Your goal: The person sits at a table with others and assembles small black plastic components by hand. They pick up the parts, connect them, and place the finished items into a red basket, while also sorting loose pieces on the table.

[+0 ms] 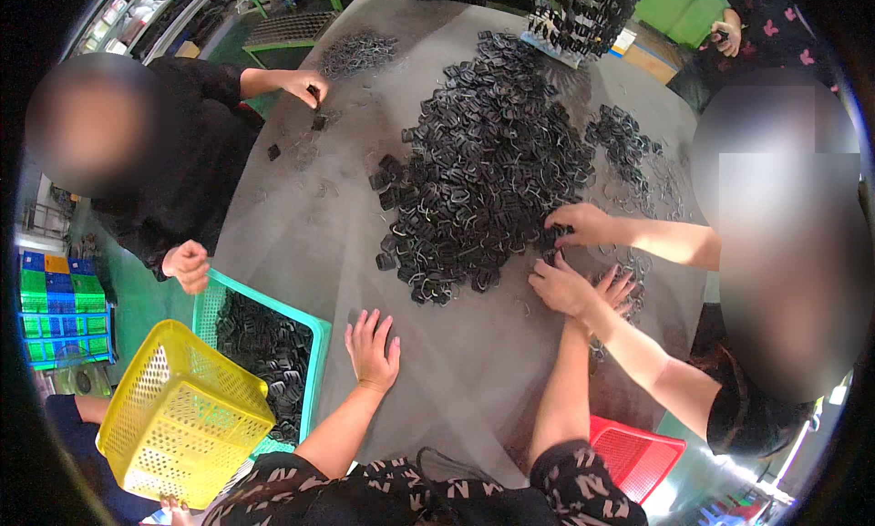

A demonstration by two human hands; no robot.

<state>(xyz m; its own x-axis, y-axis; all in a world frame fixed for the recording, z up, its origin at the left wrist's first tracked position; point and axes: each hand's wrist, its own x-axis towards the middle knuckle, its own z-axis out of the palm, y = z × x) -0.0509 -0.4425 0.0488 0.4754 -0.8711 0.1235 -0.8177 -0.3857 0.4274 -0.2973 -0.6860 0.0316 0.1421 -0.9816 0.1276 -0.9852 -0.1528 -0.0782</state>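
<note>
My left hand (372,353) lies flat on the grey table (437,362), fingers spread and nothing in it. My right hand (616,292) is partly covered by a co-worker's forearm; its visible fingers are stretched apart and hold nothing I can see. It is beside scattered bits of wire at the table's right side. Ahead of both hands spreads a big heap of small black pieces with curved silvery wires (492,152). At the heap's right edge, a co-worker's two hands (570,252) handle some of these pieces.
On the left, another co-worker's hand (305,88) pinches a black piece. A teal crate (321,344) full of black pieces stands left of my arm, beside a tilted yellow basket (196,426). A red basket (638,458) sits at lower right. Hung black parts (583,15) stand at the far edge.
</note>
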